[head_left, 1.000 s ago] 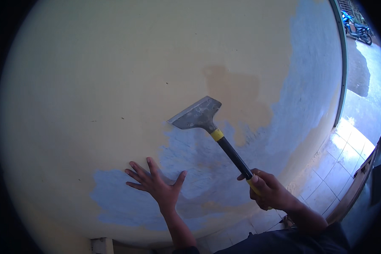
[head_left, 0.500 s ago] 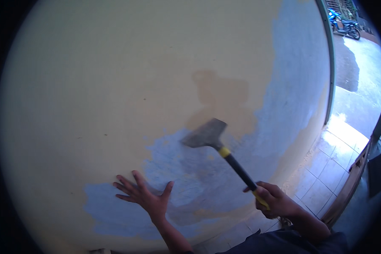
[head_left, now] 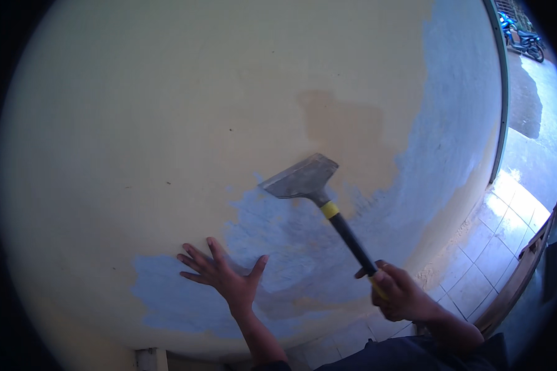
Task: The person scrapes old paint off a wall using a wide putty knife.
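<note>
My right hand [head_left: 402, 294] grips the lower end of a long-handled scraper [head_left: 351, 238], its handle black with yellow bands. The wide grey metal blade points up and left, its edge at the wall [head_left: 136, 123] near the border between cream paint and a bare blue-grey patch [head_left: 278, 238]. Whether the edge touches the surface I cannot tell for sure. Fingers spread, my left hand [head_left: 229, 278] rests against the wall lower down, to the left of the scraper, over the blue-grey patch and the edge of the cream paint.
Blue-grey surface also runs up the wall's right side to a dark green door frame [head_left: 503, 93]. Beyond it, a blue motorcycle [head_left: 525, 43] stands outside. Light floor tiles [head_left: 476, 278] and a brown wooden beam [head_left: 513, 287] lie at the lower right. A pale post [head_left: 151, 358] stands at the bottom left.
The view has shifted, so the wall and doorway appear farther right. The scraper's blade has moved up and left along the wall onto the cream paint's border. My left hand stays spread on the wall.
</note>
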`<state>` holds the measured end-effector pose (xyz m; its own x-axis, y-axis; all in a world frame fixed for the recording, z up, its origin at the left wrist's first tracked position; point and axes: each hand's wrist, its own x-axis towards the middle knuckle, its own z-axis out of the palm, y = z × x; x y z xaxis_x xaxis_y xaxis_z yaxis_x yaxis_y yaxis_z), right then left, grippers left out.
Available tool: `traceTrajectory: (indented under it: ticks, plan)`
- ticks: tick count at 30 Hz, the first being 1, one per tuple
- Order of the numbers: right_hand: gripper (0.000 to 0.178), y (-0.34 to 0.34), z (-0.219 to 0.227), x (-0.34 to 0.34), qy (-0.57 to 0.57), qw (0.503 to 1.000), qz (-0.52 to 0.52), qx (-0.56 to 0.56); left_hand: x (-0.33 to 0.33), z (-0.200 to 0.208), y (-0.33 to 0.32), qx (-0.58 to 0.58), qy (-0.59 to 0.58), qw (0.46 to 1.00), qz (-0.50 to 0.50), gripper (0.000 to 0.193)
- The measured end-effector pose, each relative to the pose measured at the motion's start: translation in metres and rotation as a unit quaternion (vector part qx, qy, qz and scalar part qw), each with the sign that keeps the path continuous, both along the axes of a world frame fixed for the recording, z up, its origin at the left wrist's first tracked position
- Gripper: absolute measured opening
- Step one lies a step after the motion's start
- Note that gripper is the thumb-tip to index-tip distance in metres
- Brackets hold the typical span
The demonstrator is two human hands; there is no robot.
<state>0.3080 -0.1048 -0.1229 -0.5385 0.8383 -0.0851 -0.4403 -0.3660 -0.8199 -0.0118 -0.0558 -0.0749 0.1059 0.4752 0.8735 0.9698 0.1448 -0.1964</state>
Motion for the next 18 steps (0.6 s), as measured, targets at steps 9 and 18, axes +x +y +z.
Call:
traceTrajectory:
  ticks: [9, 18]
  plan:
    - [0.039, 0.028, 0.034, -0.004, -0.006, 0.996, 0.007, 0.089, -0.003, 0.001, 0.002, -0.006, -0.006, 1.0, 0.009, 0.107]
    - [0.039, 0.014, 0.031, -0.011, -0.041, 0.993, -0.018, 0.108, 0.001, 0.001, 0.001, 0.008, 0.014, 1.0, 0.019, 0.114]
